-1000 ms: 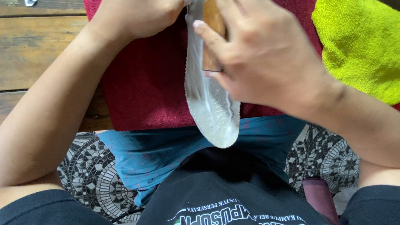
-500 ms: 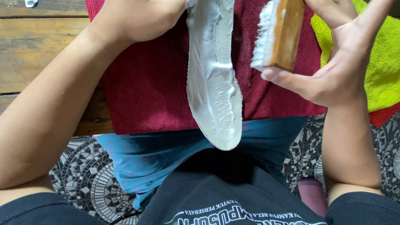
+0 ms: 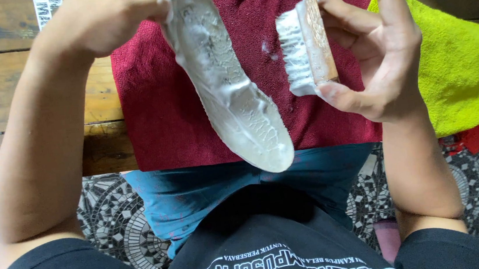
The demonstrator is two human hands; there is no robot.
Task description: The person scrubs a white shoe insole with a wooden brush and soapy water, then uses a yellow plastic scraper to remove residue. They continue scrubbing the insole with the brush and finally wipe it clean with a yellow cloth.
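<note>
While the left hand [image 3: 105, 18] pinches the top end of a foam-coated white insole [image 3: 225, 77], the right hand [image 3: 377, 45] clamps a wooden scrub brush [image 3: 307, 46] between thumb and fingers, bristles facing the insole but apart from it. Its long axis runs from upper left down to lower right, the rounded end hanging over a maroon towel [image 3: 156, 119] on the wooden bench [image 3: 5, 69]

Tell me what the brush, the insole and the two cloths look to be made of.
Brush: wooden back, grain showing, with white bristles, likely synthetic. Insole: pale, flexible, probably foam; lather coats it. Red cloth and yellow cloth: looped pile, so terry or microfibre.
</note>
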